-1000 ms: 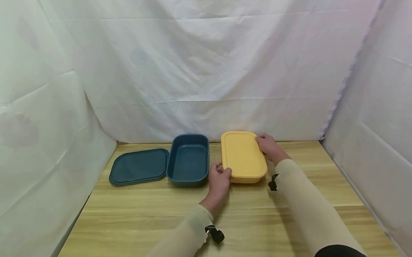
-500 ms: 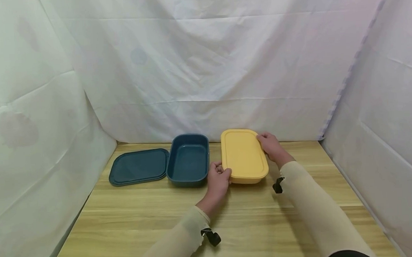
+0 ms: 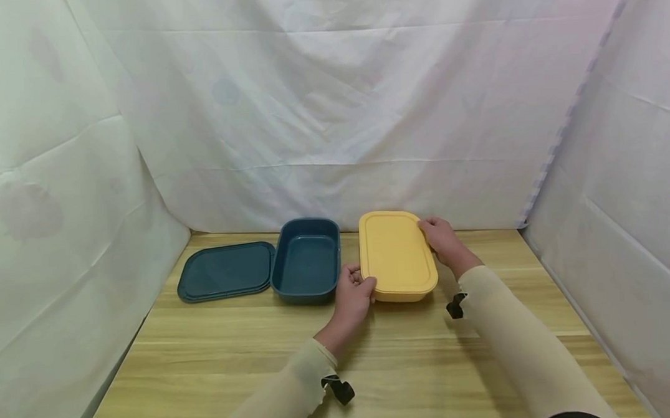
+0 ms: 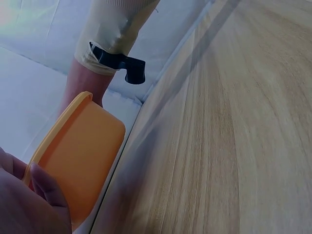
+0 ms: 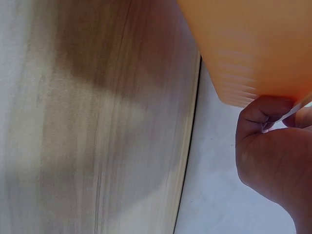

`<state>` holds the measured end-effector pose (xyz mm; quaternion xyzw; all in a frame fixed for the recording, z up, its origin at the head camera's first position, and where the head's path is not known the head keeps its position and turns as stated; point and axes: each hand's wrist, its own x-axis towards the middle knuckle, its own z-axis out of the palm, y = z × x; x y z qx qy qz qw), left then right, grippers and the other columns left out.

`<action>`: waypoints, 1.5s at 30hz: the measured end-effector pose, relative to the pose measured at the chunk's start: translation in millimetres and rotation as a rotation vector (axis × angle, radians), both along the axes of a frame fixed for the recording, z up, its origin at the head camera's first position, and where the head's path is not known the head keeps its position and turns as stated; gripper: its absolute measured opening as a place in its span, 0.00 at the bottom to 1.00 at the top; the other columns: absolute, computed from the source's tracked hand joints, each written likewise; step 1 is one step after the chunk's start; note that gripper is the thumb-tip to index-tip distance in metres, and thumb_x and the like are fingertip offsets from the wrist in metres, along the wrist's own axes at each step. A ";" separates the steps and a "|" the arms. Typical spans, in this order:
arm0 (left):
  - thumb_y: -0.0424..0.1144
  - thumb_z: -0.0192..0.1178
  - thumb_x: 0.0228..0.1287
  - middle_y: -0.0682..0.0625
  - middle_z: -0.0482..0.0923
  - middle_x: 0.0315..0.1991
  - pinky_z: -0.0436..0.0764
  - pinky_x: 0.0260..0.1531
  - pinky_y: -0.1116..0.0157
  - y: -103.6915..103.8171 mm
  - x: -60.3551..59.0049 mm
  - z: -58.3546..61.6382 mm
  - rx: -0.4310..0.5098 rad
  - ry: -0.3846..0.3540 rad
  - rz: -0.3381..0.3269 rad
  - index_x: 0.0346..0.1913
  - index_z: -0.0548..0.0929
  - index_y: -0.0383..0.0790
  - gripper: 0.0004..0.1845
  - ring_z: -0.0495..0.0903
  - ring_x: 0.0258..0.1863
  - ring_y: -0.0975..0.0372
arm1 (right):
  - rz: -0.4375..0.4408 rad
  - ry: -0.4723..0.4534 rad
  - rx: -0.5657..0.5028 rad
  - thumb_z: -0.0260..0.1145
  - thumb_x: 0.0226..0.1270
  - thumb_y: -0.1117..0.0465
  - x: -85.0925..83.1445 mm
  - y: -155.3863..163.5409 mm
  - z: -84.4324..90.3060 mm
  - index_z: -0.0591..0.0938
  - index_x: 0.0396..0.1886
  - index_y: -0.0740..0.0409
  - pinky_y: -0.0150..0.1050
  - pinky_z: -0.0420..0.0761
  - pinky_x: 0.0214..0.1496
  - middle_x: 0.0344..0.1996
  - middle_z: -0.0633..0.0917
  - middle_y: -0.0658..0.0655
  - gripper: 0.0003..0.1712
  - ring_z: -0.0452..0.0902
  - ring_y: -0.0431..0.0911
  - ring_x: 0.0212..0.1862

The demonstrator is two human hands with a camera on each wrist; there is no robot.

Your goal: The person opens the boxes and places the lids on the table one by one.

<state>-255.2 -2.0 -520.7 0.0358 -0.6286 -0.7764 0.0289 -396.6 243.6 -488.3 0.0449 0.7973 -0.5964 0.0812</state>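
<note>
A yellow food container (image 3: 397,253) with its lid on is between my two hands at the back of the table, right of the middle. My left hand (image 3: 352,297) grips its near left corner, thumb at the lid's rim and fingers beneath. At the far right corner, my right hand (image 3: 442,240) pinches the rim. In the left wrist view, the orange-looking side wall (image 4: 83,161) of the container faces the camera. The right wrist view shows curled fingers (image 5: 265,109) at the rim, against the wall.
Left of the yellow container stands an open dark blue food container (image 3: 306,260). Its matching dark blue lid (image 3: 225,271) lies flat farther left, against the container's side. A white curtain (image 3: 330,109) hangs close behind the wooden table (image 3: 251,356), with white sheets on both sides.
The yellow container has shifted slightly to the right, its front edge now a little nearer to me. My right hand has moved slightly right with it. The blue container and lid stayed put.
</note>
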 end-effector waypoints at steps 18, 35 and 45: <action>0.27 0.64 0.64 0.48 0.74 0.34 0.81 0.26 0.67 -15.3 13.3 3.5 -0.011 -0.064 -0.101 0.63 0.72 0.33 0.24 0.80 0.24 0.59 | 0.030 -0.001 -0.042 0.52 0.93 0.49 12.8 3.6 -6.7 0.71 0.72 0.69 0.34 0.82 0.36 0.41 0.79 0.55 0.28 0.79 0.40 0.34; 0.27 0.62 0.67 0.46 0.78 0.36 0.86 0.28 0.65 -30.4 29.7 7.0 -0.009 -0.094 -0.187 0.61 0.70 0.32 0.22 0.82 0.24 0.59 | 0.071 -0.050 -0.055 0.50 0.94 0.49 31.5 4.5 -4.9 0.67 0.77 0.69 0.38 0.88 0.44 0.55 0.76 0.60 0.30 0.82 0.43 0.44; 0.28 0.62 0.66 0.46 0.78 0.36 0.86 0.30 0.65 -36.0 36.8 7.2 -0.024 -0.115 -0.209 0.62 0.69 0.33 0.24 0.83 0.25 0.59 | 0.073 -0.038 -0.067 0.51 0.94 0.49 43.5 0.0 -2.2 0.70 0.75 0.69 0.38 0.88 0.46 0.52 0.79 0.59 0.29 0.83 0.43 0.45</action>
